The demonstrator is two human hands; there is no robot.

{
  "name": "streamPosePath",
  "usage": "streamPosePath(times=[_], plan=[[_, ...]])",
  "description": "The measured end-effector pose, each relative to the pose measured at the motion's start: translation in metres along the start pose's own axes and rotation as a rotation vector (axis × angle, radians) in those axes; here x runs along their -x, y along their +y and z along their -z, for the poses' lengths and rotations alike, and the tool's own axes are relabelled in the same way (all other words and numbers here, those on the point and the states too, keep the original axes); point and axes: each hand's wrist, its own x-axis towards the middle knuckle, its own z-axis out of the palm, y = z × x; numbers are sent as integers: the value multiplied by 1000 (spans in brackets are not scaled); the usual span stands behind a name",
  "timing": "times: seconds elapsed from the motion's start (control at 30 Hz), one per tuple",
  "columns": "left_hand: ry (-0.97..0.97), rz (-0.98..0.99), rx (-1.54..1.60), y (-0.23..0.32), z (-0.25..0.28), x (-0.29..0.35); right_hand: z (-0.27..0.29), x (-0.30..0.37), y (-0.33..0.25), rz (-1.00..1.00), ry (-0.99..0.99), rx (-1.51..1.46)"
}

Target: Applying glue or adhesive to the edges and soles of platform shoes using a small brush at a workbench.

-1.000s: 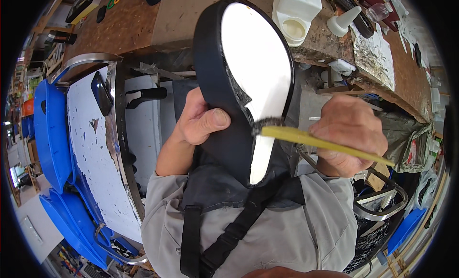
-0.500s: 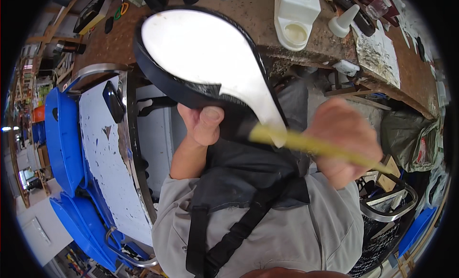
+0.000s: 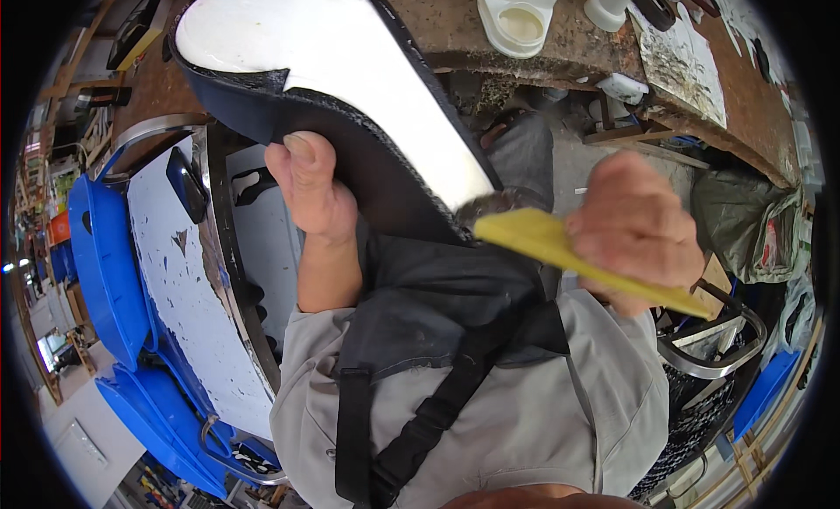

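My left hand grips a black shoe, sole upward, its thumb against the dark side. The shoe's white underside faces me, ringed by a rough black edge with a notch on its left side. In my right hand is a yellow-handled brush, fingers wrapped round the handle. Dark bristles at its tip lie at the narrow lower end of the sole, seemingly touching it; motion blurs them. The fingers of my left hand are hidden behind the shoe.
A worn brown workbench runs across the far side, bearing a white plastic container and a white nozzle-topped bottle. At left, a phone lies on a peeling white board beside blue plastic chairs. A metal armrest is at right.
The shoe has moved up and to the left with my left hand, and its narrow end shows more fully. My right hand keeps the brush near that end, tilted slightly differently.
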Motion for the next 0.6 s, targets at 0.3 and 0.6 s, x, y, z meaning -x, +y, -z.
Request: streamPosePath(times=[0.3, 0.6], plan=[[47, 235, 50, -8, 11, -12, 34, -29, 4, 4, -431, -243], [-17, 226, 104, -10, 8, -17, 25, -25, -7, 39, -473, -356]])
